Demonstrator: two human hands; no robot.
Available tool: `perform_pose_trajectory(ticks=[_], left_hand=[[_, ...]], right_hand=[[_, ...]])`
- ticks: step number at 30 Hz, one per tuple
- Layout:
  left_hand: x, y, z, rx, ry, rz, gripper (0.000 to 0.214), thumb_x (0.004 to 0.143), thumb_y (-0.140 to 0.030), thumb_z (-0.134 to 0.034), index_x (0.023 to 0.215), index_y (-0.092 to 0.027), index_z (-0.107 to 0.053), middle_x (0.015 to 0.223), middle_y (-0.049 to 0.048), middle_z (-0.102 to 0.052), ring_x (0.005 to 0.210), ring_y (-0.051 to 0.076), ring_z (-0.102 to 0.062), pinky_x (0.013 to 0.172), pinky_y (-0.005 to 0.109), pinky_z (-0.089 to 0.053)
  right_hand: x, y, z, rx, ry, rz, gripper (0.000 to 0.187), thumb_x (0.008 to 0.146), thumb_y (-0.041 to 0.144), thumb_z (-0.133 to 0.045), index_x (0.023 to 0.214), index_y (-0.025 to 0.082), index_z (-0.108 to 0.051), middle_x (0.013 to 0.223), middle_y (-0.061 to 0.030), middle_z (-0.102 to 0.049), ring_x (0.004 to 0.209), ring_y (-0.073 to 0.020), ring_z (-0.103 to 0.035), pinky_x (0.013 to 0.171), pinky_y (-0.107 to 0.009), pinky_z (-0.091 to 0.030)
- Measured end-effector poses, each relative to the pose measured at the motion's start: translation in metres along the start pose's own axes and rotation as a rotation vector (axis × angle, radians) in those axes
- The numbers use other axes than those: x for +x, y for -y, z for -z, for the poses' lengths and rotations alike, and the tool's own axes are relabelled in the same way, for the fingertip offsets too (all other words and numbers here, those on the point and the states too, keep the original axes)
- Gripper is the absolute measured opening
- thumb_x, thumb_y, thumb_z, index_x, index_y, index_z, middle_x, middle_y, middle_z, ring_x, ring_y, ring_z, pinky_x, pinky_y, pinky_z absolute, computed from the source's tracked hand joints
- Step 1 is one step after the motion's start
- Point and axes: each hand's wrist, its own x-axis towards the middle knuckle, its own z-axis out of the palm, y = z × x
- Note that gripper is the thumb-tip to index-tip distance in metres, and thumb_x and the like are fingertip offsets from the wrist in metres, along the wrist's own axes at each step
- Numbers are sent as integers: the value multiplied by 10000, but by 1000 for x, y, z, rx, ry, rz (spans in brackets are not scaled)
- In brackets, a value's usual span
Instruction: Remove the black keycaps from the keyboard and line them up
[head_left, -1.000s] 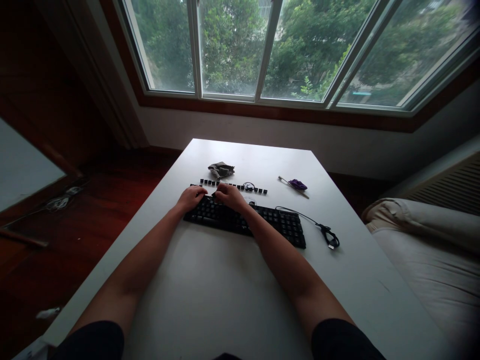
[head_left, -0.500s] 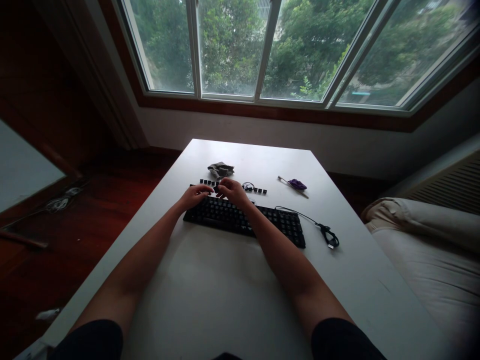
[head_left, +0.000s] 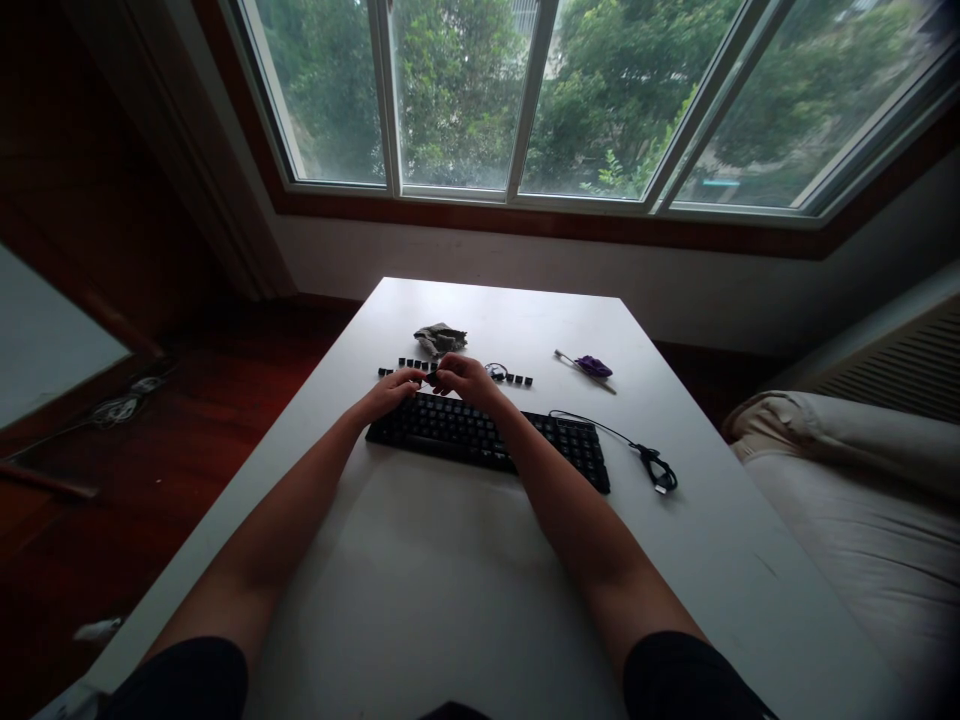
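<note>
A white table (head_left: 420,600) is seen bearing everything; a black keyboard (head_left: 487,440) is laid just beneath the grip and runs off to its right; a row of loose keycaps (head_left: 517,380) is set just behind the grip; a crumpled grey cloth (head_left: 440,338) is placed a little farther behind; a purple brush (head_left: 592,366) and a coiled cable (head_left: 656,468) are left well to the right.

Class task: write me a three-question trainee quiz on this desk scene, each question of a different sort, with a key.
1. True or false: the black keyboard lies on the white table.
2. What lies on the table just right of the keyboard? A a mug, B a cable plug, C a book.
3. Fill in: the left hand and right hand meet over the keyboard's ___ end.
Key: 1 true; 2 B; 3 left.
</note>
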Motion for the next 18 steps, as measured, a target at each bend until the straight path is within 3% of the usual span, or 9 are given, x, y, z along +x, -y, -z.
perform_pose_trajectory(ticks=[4,8,11,14,18], left_hand=[[1,0,3,17,-49,-7,400,915,-303,-465,1207,-190,-713,1049,62,-721,833,181,-659,832,335,-555],[6,6,8,144,-217,-50,327,943,-313,-491,1117,-196,-742,1105,79,-719,916,194,-659,888,351,-545],[9,14,12,276,-305,-44,321,903,-267,-570,1182,-227,-724,1145,68,-728,993,216,-661,923,367,-532],[11,22,14,401,-345,-25,351,863,-224,-624,1198,-259,-722,1139,53,-747,1042,246,-656,955,394,-516],[14,30,12,562,-355,-6,271,833,-215,-660,1069,-287,-772,1091,45,-764,1066,287,-639,1017,450,-465]], right_hand=[[1,0,4,4,-22,18,240,824,384,-714,834,183,-583,694,-26,-718,642,-180,-730,582,-276,-594],[1,-1,6,-8,-6,-19,196,818,335,-706,817,182,-583,675,-24,-719,614,-178,-724,570,-273,-590],[0,-1,6,-45,44,-91,144,819,288,-690,813,180,-595,682,-24,-728,604,-171,-719,576,-270,-587],[-3,-1,4,-99,107,-141,90,830,247,-667,807,185,-606,655,-6,-715,621,-173,-725,561,-246,-562],[-5,1,1,-119,144,-145,61,832,225,-658,805,188,-617,667,1,-717,634,-173,-724,577,-247,-556]])
